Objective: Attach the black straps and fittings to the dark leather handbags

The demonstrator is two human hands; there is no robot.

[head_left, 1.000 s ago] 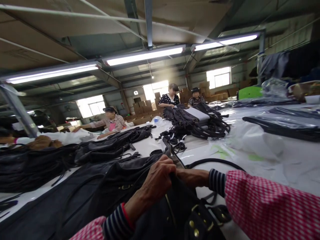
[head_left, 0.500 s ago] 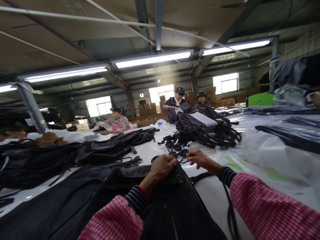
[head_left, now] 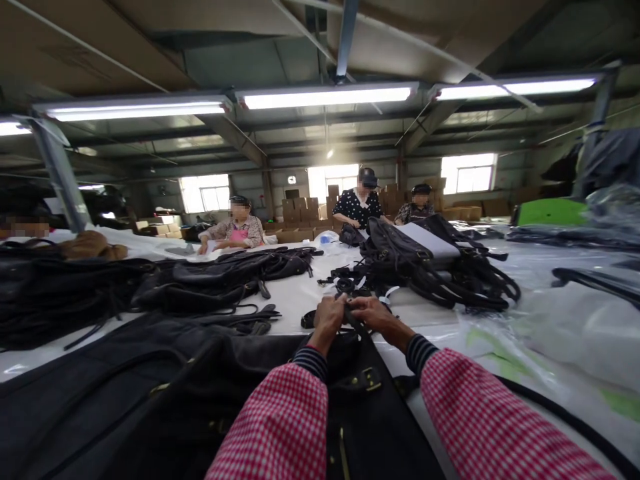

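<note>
A black bag point(head_left: 350, 413) with brass-coloured buckles and a zip lies flat on the table in front of me. Over its far end, my left hand point(head_left: 329, 320) and my right hand point(head_left: 376, 315) meet with fingertips pinched. Between them is a black strap point(head_left: 357, 325), which runs down toward the bag. Both hands are closed on this strap; its upper end is hidden by my fingers. Just beyond my hands lies a heap of small black straps point(head_left: 345, 283) with white tags.
Black bags point(head_left: 200, 283) are piled at left. More bags point(head_left: 410, 257) with a white sheet on top stand ahead at right. Clear plastic point(head_left: 565, 327) covers the right side of the table. Co-workers point(head_left: 363, 207) are across the table; cartons point(head_left: 300, 210) are behind them.
My right hand has moved left to join my left hand, and now pinches the strap with it. My left hand has turned more upright. The view has shifted slightly.
</note>
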